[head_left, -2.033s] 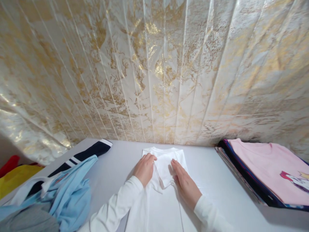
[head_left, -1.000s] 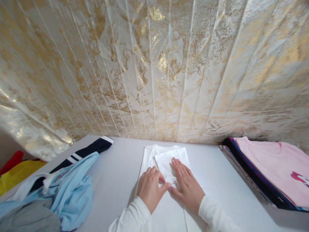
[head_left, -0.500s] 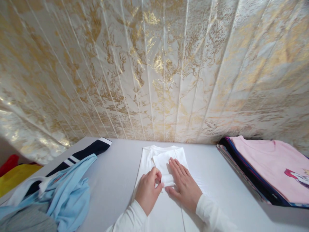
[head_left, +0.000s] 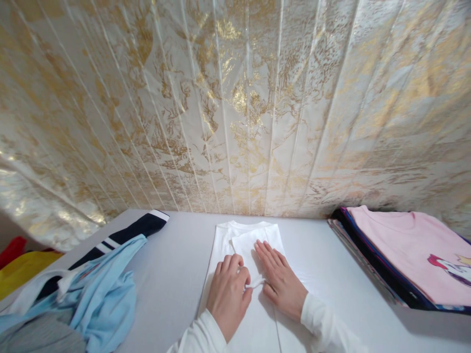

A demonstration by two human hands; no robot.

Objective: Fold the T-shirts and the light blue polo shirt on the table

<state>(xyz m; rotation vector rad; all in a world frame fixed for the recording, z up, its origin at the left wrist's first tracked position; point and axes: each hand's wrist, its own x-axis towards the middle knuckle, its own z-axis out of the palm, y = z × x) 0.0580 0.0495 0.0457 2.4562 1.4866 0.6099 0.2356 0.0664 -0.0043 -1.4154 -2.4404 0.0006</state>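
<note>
A white long-sleeved-looking shirt (head_left: 253, 326) lies lengthwise before me with its sides folded inward and its neckline at the far end. On its upper part a folded flap, seemingly a sleeve (head_left: 243, 240), lies flat. My left hand (head_left: 228, 294) is curled over the shirt, thumb and forefinger closed at a raised edge of the white cloth. Beside it, my right hand (head_left: 281, 284) lies flat on the flap with fingers stretched out and the thumb close to that same edge. The cloth under both palms is hidden.
On the right stands a folded stack of clothes with a pink T-shirt (head_left: 397, 240) on top. Light blue (head_left: 106, 294), grey (head_left: 40, 333) and navy garments (head_left: 143, 228) lie loosely at the left. A gold-patterned curtain (head_left: 235, 122) hangs behind the table (head_left: 169, 274).
My left hand has turned palm-down and spread further over the cloth, its pinch still at the edge. A cloth edge now stands up between the hands. My right hand stays almost in place.
</note>
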